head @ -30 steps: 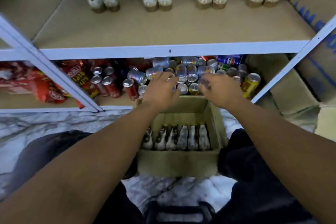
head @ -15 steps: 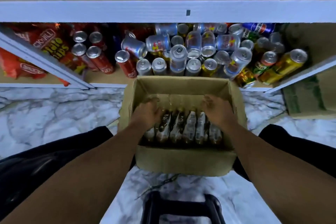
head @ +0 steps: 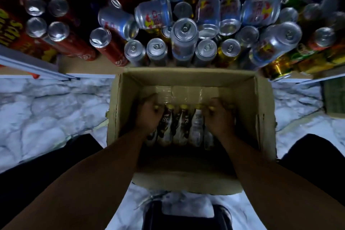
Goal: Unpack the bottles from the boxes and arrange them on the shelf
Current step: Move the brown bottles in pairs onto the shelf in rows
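An open cardboard box (head: 261,110) stands on the marble floor in front of me. Inside it a row of several brown-and-white bottles (head: 180,125) with yellow caps lies in clear plastic wrap. My left hand (head: 147,115) is down in the box, its fingers curled over the bottles at the left end of the row. My right hand (head: 220,117) is curled over the bottles at the right end. Both hands cover the outer bottles; the middle ones show between them.
The bottom shelf (head: 89,65) right behind the box is packed with drink cans (head: 183,39), some upright, some lying. Red snack bags (head: 11,24) are at the left. A second carton (head: 334,97) sits at the right. A dark stool (head: 186,216) is below me.
My hands came back from the cans on the shelf and went down into the box onto the bottles. My head dropped closer, so the upper shelf with bottles left the view.
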Motion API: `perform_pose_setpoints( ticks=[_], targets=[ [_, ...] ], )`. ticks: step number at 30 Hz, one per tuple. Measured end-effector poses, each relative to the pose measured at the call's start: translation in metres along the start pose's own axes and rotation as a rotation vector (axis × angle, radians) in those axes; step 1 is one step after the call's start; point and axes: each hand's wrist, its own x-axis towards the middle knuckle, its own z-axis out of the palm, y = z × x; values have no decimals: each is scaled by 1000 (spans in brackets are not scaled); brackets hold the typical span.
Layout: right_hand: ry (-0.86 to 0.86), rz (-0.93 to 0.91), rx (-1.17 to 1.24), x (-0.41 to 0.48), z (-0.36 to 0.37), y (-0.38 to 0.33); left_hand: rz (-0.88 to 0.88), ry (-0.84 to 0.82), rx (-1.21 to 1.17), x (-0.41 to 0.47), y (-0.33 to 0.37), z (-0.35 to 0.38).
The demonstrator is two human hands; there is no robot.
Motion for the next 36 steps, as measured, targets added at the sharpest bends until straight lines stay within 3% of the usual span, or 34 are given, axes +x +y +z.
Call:
perform_pose_setpoints(
  ticks=[3, 8, 13, 23, 36],
  targets=[
    [-3, 13, 329, -14, 3, -14, -57, -15, -200, -10, 8, -3],
    [25, 18, 513, -38, -3, -25, -29, 7, -243, -37, 8, -1],
    [43, 22, 584, -58, -17, -31, 36, -46, -203, -57, 14, -5],
    [99, -38, 642, -88, -48, -39, 35, 93, -317, -84, 37, -46],
    [261, -324, 652, -132, -130, -94, 281, 289, -466, -136, 117, -113]
  ],
)
